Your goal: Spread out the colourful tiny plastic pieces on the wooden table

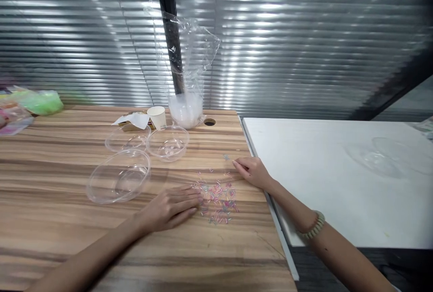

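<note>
Many small, tube-shaped colored beads (218, 199) lie scattered in a loose patch on the wood-grain table (162, 260). My left hand (174, 207) rests flat at the left side of the patch, fingers stretched out with the tips touching the nearest beads. Above the patch, by the table's right edge, is my right hand (252, 170). Its fingers are drawn together, and whether they pinch anything cannot be made out. A little cluster of bluish beads (226, 157) lies just left of its fingertips. A beaded bracelet (314, 225) circles my right wrist.
Three clear plastic bowls (169, 143) stand left of the beads. Behind them are a paper cup (157, 116), a small box with white paper (135, 120), and a clear bag with a stack of bowls (186, 109). A white table (324, 184) adjoins at right.
</note>
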`<state>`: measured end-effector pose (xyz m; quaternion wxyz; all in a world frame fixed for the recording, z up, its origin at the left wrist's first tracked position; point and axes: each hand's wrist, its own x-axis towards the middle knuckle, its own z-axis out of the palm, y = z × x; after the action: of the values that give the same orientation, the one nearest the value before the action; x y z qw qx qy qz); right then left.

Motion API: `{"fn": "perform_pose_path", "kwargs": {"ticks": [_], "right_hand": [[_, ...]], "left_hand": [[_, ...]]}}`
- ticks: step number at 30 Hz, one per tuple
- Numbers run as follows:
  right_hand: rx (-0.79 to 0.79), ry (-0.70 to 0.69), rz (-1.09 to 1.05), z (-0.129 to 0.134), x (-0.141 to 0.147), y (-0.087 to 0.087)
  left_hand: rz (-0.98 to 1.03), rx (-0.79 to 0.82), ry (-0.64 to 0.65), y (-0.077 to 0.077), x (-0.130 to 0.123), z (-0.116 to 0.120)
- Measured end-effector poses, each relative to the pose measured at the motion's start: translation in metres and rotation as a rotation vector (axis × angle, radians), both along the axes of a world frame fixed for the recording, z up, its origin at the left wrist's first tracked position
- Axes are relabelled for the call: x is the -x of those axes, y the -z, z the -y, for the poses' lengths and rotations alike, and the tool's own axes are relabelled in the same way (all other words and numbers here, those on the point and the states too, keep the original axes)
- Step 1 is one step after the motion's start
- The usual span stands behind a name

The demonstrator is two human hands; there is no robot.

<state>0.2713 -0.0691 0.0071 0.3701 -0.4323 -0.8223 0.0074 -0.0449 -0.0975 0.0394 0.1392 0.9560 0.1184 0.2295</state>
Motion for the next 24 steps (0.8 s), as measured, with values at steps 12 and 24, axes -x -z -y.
{"fn": "perform_pose_path", "kwargs": {"ticks": [12,24], "right_hand": [[0.043,0.023,-0.032,0.0,-0.003,0.0],[0.031,0.016,-0.002,0.007,0.002,-0.005]], "left_hand": [[-0.019,0.16,-0.313,0.008,0.006,-0.005],[0.0,0.157,-0.421,0.007,0.007,-0.006]]}}
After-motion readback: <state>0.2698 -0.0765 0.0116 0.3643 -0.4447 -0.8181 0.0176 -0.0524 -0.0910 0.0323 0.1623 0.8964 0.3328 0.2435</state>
